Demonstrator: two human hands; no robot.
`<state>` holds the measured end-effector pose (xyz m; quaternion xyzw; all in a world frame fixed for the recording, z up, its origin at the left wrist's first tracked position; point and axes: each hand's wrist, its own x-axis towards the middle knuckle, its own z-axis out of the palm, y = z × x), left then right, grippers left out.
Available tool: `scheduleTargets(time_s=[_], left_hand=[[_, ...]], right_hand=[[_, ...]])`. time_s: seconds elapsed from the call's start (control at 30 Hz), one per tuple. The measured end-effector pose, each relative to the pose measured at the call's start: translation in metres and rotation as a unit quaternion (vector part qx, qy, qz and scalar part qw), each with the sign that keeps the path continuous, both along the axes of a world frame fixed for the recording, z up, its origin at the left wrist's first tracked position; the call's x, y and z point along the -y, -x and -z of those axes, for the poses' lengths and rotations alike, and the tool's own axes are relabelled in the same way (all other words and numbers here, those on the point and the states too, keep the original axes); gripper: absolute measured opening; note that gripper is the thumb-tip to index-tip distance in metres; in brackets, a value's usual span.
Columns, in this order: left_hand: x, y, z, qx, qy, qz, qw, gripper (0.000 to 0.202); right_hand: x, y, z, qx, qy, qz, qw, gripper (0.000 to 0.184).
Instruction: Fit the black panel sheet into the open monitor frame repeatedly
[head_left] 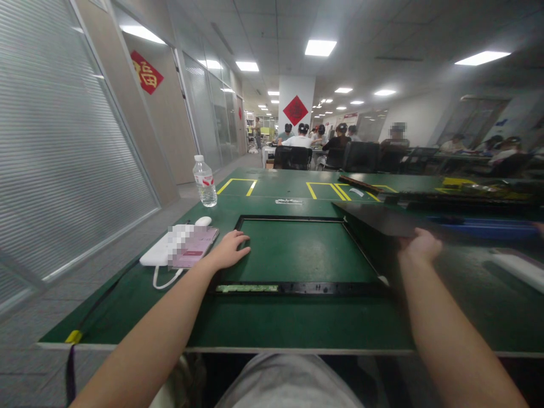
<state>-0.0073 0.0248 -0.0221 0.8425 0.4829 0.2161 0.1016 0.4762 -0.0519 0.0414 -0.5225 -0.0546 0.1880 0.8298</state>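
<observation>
A black rectangular frame [293, 217] lies flat on the green table, with a green strip, perhaps a circuit board [246, 288], along its near edge. My left hand [232, 249] rests on the frame's left side, its fingers stretched out. My right hand [420, 246] grips the edge of a thin dark panel [378, 220], which is tilted up off the frame's right side and blurred by motion. The panel's far left corner is near the frame's upper right corner. Table surface shows through the middle of the frame.
To the left are a water bottle [205, 181], a phone [195, 249], a white device with a cable [156, 249] and a white mouse-like object [203, 221]. Dark strips [476, 198] and a blue object [480, 226] lie at the right. People sit at tables beyond.
</observation>
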Motion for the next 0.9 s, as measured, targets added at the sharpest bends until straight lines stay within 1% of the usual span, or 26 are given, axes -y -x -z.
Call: scheduleTargets(time_s=[0.03, 0.1, 0.33, 0.43, 0.63, 0.77, 0.9], left_hand=[[0.000, 0.000, 0.000, 0.002, 0.001, 0.000, 1.000, 0.052], [-0.001, 0.001, 0.000, 0.005, 0.003, -0.003, 1.000, 0.052], [0.001, 0.000, -0.001, 0.042, 0.008, 0.001, 0.999, 0.051], [0.002, 0.000, -0.003, 0.028, 0.008, 0.000, 1.000, 0.051], [0.004, -0.001, -0.004, 0.022, 0.008, 0.003, 1.000, 0.051], [0.003, -0.001, -0.004, 0.020, 0.008, 0.001, 1.000, 0.053], [0.001, 0.000, -0.001, 0.010, -0.003, 0.007, 1.000, 0.051]], right_hand=[[-0.001, 0.000, 0.001, -0.011, -0.009, 0.020, 1.000, 0.027], [-0.004, -0.001, 0.004, -0.036, -0.014, 0.036, 0.999, 0.023], [-0.018, -0.015, 0.024, -0.064, 0.007, 0.006, 0.998, 0.023], [-0.022, -0.021, 0.032, -0.061, 0.015, 0.003, 0.998, 0.023], [-0.027, -0.034, 0.048, -0.061, 0.071, -0.013, 0.996, 0.026], [-0.030, -0.039, 0.054, -0.089, 0.056, -0.035, 0.994, 0.027], [-0.030, -0.038, 0.053, -0.118, 0.034, -0.041, 0.992, 0.024]])
